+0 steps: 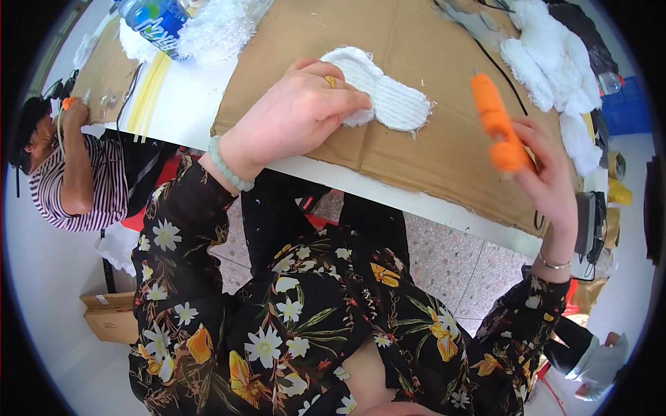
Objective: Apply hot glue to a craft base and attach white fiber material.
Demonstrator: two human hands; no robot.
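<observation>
My left hand point(302, 111) is closed, its fingertips pressed together at the left edge of a white ribbed fabric piece point(399, 100). That piece lies flat on the brown cardboard point(298, 41), its edges frayed, and my fingers cover part of it. In my right hand point(544, 166) is an orange glue gun point(494, 114), held off to the right of the fabric with its nozzle pointing away from me. A black cord point(496, 62) runs over the cardboard beyond the gun.
White fluffy fabric point(551, 52) is heaped at the far right, more point(225, 31) at the far left beside a blue-labelled bottle point(154, 24). Yellowish glue sticks point(149, 97) lie on the white table. A person in a striped shirt point(87, 180) works at the left.
</observation>
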